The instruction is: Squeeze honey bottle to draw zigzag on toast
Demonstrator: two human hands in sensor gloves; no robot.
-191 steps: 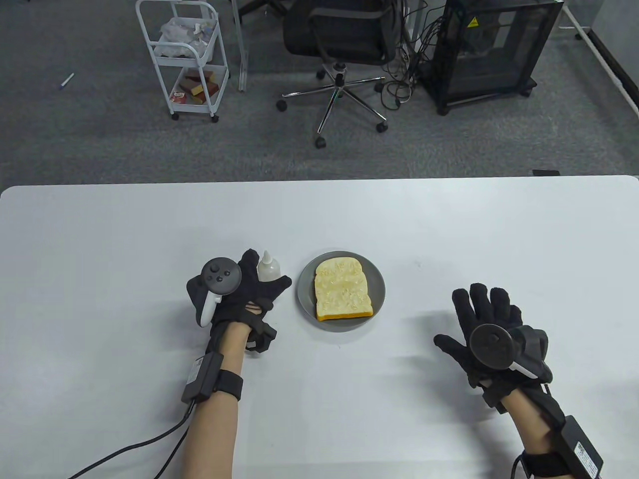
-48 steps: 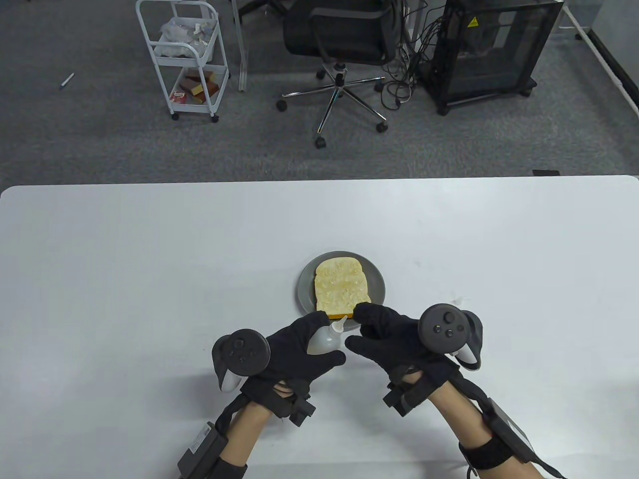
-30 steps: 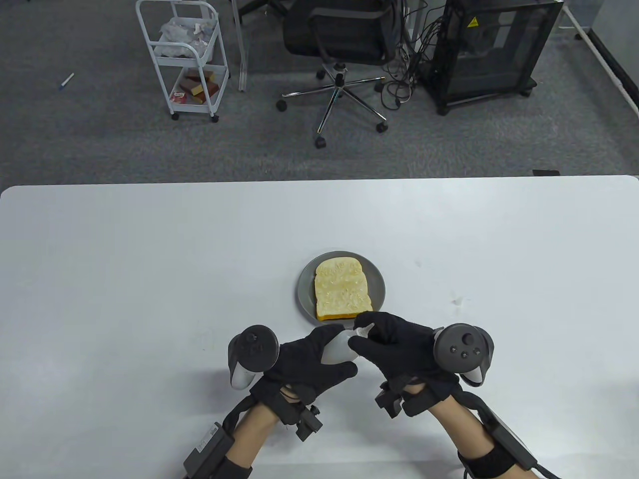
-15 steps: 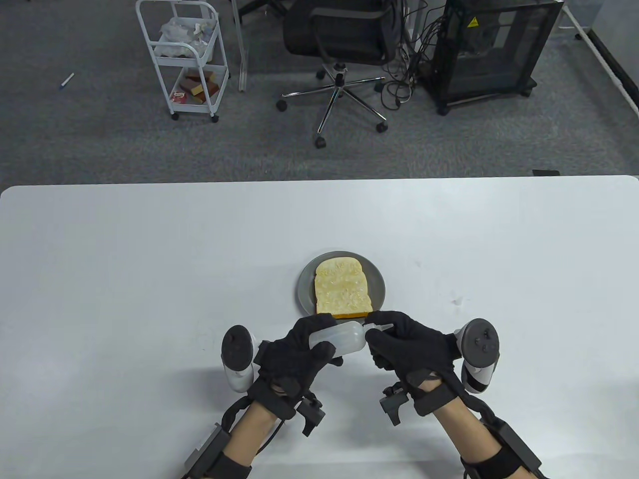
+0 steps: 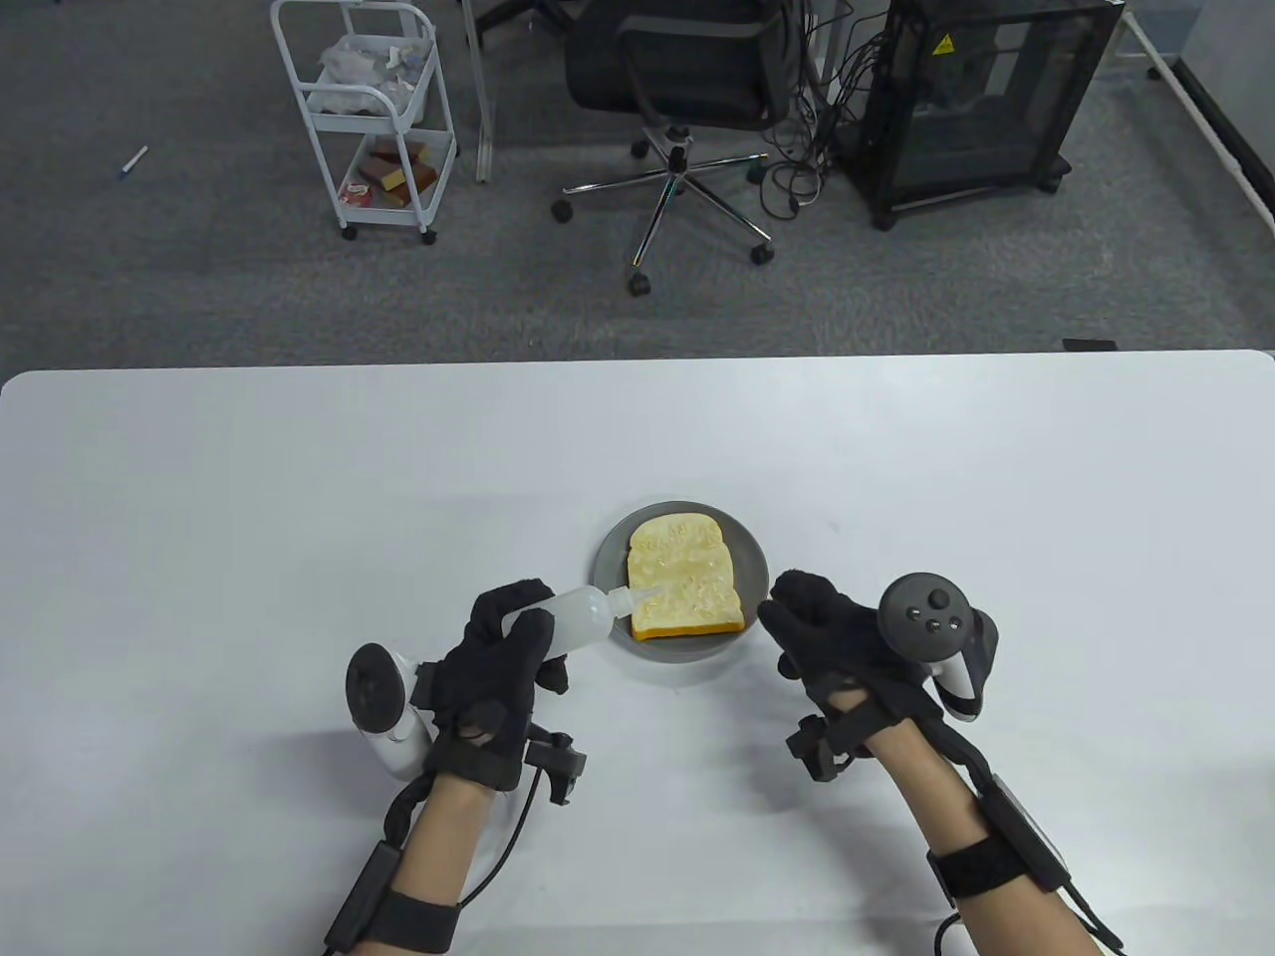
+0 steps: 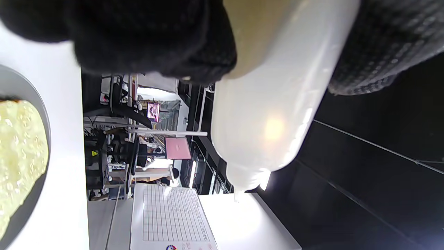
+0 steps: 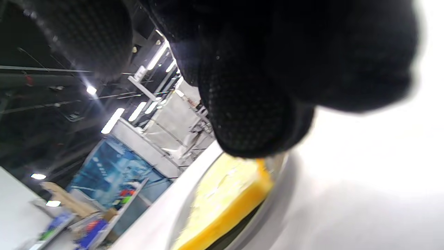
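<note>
My left hand (image 5: 518, 637) grips the translucent honey bottle (image 5: 583, 612), lying nearly level, nozzle pointing right over the toast's near left corner. In the left wrist view the bottle (image 6: 277, 114) fills the middle, with gloved fingers (image 6: 156, 41) wrapped round it. The yellow toast (image 5: 685, 578) lies on a grey plate (image 5: 606, 568). My right hand (image 5: 822, 622) has its fingers curled just beside the plate's right rim. I cannot tell if it touches the plate or holds anything. The right wrist view shows bunched fingers (image 7: 249, 121) above the toast (image 7: 225, 194).
The white table (image 5: 299, 478) carries only the plate. Beyond its far edge, on the floor, stand a white trolley (image 5: 369, 119), an office chair (image 5: 677, 90) and a black cabinet (image 5: 986, 100).
The hands have parted. My left hand carried the bottle up and left, bringing its nozzle to the toast. My right hand let go of the nozzle tip and moved right, beside the plate.
</note>
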